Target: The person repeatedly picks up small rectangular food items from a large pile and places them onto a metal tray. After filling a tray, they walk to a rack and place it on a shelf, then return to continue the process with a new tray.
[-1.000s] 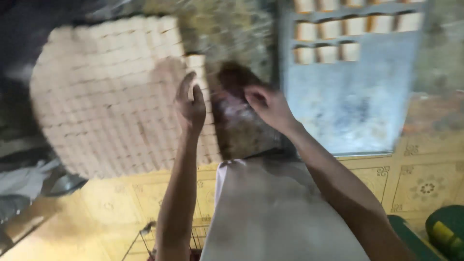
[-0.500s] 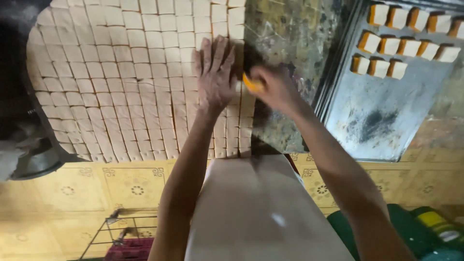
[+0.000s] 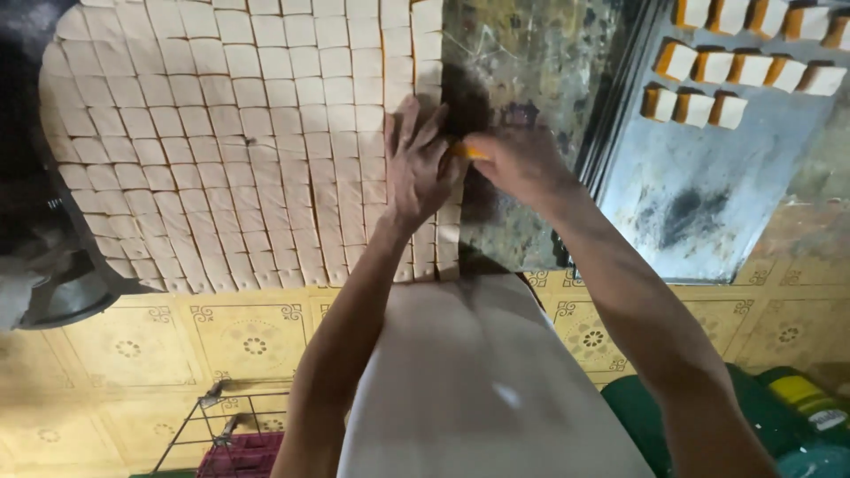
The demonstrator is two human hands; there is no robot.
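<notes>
While I look down through the head camera, I see my left hand (image 3: 416, 164) lying flat, fingers spread, on the right edge of a big sheet of pale dough cut into small squares (image 3: 239, 133). It presses on the pieces and grips nothing. My right hand (image 3: 518, 159) is closed around a small orange tool (image 3: 467, 151), perhaps a scraper; most of it is hidden. The tool sits between both hands, at the dough's edge on the dark marble worktop (image 3: 531, 71). To the right, a metal baking tray (image 3: 708, 195) holds two rows of cut pieces (image 3: 735, 66) in its far part. Below is a yellow patterned tile floor (image 3: 177, 345).
</notes>
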